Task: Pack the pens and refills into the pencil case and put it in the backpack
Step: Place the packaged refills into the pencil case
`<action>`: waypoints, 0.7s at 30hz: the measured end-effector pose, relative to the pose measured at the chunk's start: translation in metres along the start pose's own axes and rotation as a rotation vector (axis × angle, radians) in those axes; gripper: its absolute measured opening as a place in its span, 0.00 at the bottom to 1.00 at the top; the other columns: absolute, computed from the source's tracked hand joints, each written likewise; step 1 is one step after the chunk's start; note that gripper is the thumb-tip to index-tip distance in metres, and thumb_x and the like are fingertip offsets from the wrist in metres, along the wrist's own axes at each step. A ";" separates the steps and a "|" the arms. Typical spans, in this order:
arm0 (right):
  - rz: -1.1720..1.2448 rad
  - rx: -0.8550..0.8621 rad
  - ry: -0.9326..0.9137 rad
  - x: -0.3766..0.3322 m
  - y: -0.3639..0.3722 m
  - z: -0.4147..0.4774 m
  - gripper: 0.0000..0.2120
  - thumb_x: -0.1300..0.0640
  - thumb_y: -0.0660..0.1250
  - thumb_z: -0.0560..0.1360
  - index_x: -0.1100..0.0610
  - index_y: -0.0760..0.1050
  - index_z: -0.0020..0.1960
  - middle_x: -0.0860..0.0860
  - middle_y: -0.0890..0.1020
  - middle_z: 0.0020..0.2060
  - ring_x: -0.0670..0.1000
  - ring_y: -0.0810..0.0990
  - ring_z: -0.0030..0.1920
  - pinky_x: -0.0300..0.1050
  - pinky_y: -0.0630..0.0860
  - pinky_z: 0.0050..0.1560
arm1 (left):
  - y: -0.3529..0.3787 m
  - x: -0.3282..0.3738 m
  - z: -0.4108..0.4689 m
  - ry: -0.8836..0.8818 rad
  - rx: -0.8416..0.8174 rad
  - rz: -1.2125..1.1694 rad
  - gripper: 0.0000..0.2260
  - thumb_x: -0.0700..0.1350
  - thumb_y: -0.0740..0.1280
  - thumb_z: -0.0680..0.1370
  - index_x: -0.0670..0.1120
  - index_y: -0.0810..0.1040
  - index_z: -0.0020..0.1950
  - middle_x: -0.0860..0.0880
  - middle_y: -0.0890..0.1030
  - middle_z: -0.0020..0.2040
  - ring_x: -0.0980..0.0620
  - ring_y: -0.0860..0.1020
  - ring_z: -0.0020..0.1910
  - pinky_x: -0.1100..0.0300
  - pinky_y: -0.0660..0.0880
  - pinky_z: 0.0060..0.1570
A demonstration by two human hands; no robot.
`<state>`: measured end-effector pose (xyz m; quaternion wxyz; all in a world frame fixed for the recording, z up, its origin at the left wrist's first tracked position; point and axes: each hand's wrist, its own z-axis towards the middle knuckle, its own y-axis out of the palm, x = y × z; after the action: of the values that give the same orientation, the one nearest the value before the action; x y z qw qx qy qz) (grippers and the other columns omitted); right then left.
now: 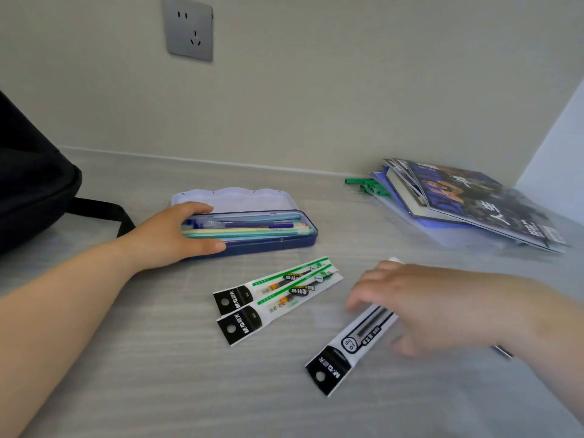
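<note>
A blue pencil case lies open on the desk, its pale lid tipped back, with several pens and pencils inside. My left hand grips the case's left end, thumb on the near wall, fingers over the far rim. Two green-striped refill packs lie side by side in front of the case. A third refill pack, black and white, lies to the right. My right hand rests over its upper end, fingers spread and blurred. A dark pen tip shows under my right wrist. The black backpack stands at far left.
A stack of books and a magazine lies at the back right on a clear folder, with green sticks beside it. A wall socket sits above the desk. The backpack's strap trails toward the case.
</note>
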<state>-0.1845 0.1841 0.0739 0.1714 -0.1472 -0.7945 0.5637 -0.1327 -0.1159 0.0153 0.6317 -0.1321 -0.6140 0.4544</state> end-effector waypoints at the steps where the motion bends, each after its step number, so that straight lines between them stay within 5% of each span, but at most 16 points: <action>1: -0.028 0.030 -0.009 -0.003 0.005 -0.001 0.22 0.56 0.65 0.68 0.47 0.66 0.61 0.46 0.71 0.59 0.48 0.65 0.61 0.41 0.65 0.62 | 0.000 0.001 -0.001 0.000 -0.002 0.002 0.28 0.51 0.73 0.65 0.53 0.68 0.63 0.53 0.69 0.58 0.56 0.66 0.54 0.62 0.61 0.54; 6: 0.002 0.270 -0.052 -0.012 0.015 0.010 0.10 0.59 0.62 0.68 0.51 0.73 0.49 0.48 0.77 0.50 0.49 0.69 0.54 0.40 0.64 0.48 | 0.002 0.003 -0.008 0.015 -0.015 -0.004 0.30 0.50 0.73 0.65 0.52 0.67 0.64 0.50 0.70 0.65 0.57 0.66 0.55 0.63 0.61 0.54; 11: -0.009 0.404 -0.075 -0.028 0.017 0.039 0.10 0.62 0.60 0.70 0.56 0.72 0.51 0.52 0.73 0.55 0.52 0.67 0.56 0.37 0.55 0.41 | 0.001 0.004 -0.010 0.010 -0.020 -0.017 0.31 0.50 0.73 0.65 0.52 0.66 0.65 0.50 0.69 0.66 0.57 0.66 0.55 0.63 0.61 0.55; 15: -0.013 0.383 -0.093 -0.035 0.008 0.058 0.21 0.63 0.62 0.68 0.55 0.65 0.60 0.52 0.70 0.60 0.54 0.66 0.61 0.44 0.63 0.58 | -0.002 0.004 -0.010 0.001 -0.041 -0.041 0.32 0.50 0.74 0.64 0.52 0.65 0.65 0.50 0.69 0.65 0.56 0.67 0.56 0.63 0.62 0.55; 21: -0.018 0.222 -0.040 -0.037 -0.005 0.082 0.20 0.62 0.63 0.68 0.56 0.66 0.60 0.56 0.73 0.58 0.57 0.69 0.58 0.48 0.67 0.55 | -0.005 0.003 -0.009 -0.010 -0.080 -0.061 0.32 0.50 0.75 0.63 0.54 0.66 0.64 0.55 0.69 0.59 0.56 0.68 0.56 0.63 0.62 0.54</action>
<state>-0.1871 0.0978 0.0498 0.1757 -0.1087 -0.7318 0.6495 -0.1225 -0.1132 0.0189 0.6365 -0.1360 -0.6385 0.4107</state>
